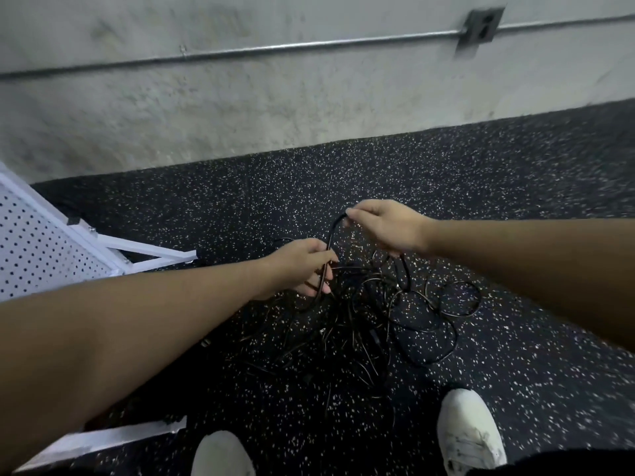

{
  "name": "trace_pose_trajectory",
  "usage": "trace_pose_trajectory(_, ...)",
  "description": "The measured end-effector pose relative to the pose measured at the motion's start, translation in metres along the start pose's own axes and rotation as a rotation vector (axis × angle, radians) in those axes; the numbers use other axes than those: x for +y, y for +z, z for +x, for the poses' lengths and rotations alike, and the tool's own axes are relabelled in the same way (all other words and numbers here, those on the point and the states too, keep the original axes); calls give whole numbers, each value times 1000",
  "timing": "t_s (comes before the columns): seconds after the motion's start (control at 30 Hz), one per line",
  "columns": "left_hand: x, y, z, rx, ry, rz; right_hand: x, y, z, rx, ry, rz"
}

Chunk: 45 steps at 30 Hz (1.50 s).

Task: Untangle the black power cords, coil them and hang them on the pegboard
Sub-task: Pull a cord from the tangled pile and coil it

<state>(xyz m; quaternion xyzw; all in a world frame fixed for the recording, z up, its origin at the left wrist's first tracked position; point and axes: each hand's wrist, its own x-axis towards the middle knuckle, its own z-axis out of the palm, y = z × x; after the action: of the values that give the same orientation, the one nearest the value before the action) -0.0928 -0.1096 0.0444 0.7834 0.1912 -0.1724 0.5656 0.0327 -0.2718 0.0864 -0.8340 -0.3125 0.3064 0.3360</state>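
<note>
A person stands over a tangle of black power cords [371,314] heaped on a dark speckled floor [515,201], both bare arms stretched out over the pile. The left hand [305,266] has its fingers curled around a strand of cord that runs through the fist and falls away below it into the heap. From that hand the same strand arches up to the right hand [385,228], which pinches the top of the arch between thumb and forefinger, the other fingers bent loosely beneath. Another loop of cord hangs just under the right hand and drops into the pile. The rest of the cords lie in loose overlapping loops on the floor between the hands and a pair of white shoes [469,438] at the bottom edge of the view. A white pegboard [37,249] on a white frame stands at the left, tilted, apart from the cords. Behind runs a pale wall [240,97] with a metal pipe [275,48] leading to an outlet box [481,27].
</note>
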Motion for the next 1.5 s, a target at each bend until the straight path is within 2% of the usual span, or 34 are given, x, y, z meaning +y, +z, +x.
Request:
trace_pose_trajectory(0.1, 25, -4, -19, 71, 73, 71, -22, -14, -20, 48, 26, 115)
trace_pose_trajectory(0.17, 43, -6, -31, 159, 110, 32, -35, -22, -34, 66, 29, 193)
trace_pose_trajectory(0.3, 85, -5, -56, 231, 189, -143, -60, -32, -66, 78, 58, 480)
trace_pose_trajectory(0.43, 123, 1, -80, 249, 223, -410, -75, -36, -89, 97, 32, 574)
trace_pose_trajectory(0.53, 146, 4, -94, 224, 251, -619, -79, -36, -101, 38, -25, 526)
trace_pose_trajectory(0.7, 166, 11, -106, 215, 317, -865, -86, -30, -119, -98, -107, 273)
trace_pose_trajectory(0.77, 174, 20, -109, 224, 319, -1008, -89, -25, -125, -107, -126, 220)
trace_pose_trajectory(0.83, 180, 30, -109, 238, 341, -1047, -90, -19, -126, -76, -131, 148)
trace_pose_trajectory(0.93, 182, 40, -103, 278, 407, -951, -87, -17, -124, -16, -162, 33)
trace_pose_trajectory(1.1, 182, 36, -84, 391, 460, -722, -82, -30, -130, -200, -162, 32)
trace_pose_trajectory(1.17, 178, 34, -75, 406, 427, -560, -79, -31, -130, -206, -148, 87)
trace_pose_trajectory(1.23, 166, 37, -70, 296, 372, -519, -80, -35, -131, -133, -146, 237)
trace_pose_trajectory(1.3, 149, 44, -68, 63, 361, -485, -79, -44, -129, 19, -149, 448)
trace_pose_trajectory(1.4, 134, 64, -67, -177, 403, -197, -73, -63, -128, 230, -90, 744)
trace_pose_trajectory(1.5, 137, 80, -67, -170, 375, 254, -63, -78, -130, 327, -59, 1050)
